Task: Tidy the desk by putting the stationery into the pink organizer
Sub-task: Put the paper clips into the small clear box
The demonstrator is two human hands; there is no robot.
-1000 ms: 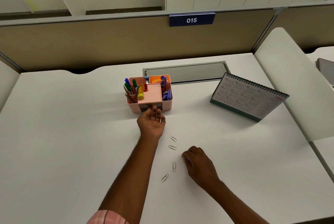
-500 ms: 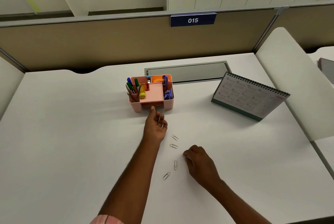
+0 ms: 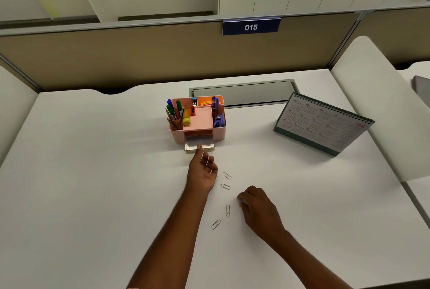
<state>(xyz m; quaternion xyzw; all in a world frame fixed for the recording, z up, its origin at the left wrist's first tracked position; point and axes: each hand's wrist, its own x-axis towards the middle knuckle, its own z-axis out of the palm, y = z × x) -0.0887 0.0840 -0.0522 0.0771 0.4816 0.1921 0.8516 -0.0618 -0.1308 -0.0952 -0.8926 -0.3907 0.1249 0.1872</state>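
A white desk (image 3: 93,184) fills the view, backed by a tan partition (image 3: 139,55) that carries a blue sign (image 3: 251,27) reading 015. A desk calendar (image 3: 323,123) stands at the right, well apart from the rest. The pink organizer (image 3: 197,118) sits near the middle, holding pens (image 3: 173,110), a yellow glue stick (image 3: 186,119) and a purple stapler (image 3: 218,119); its clear drawer (image 3: 199,144) is pulled out at the front. The left hand (image 3: 202,172) lies palm up, loosely open, one fingertip touching the drawer front and a paper clip (image 3: 207,162) resting across its fingers. The right hand (image 3: 258,209) rests curled, knuckles up; whether it holds anything cannot be told. Four loose clips (image 3: 226,198) lie on the desk between the hands.
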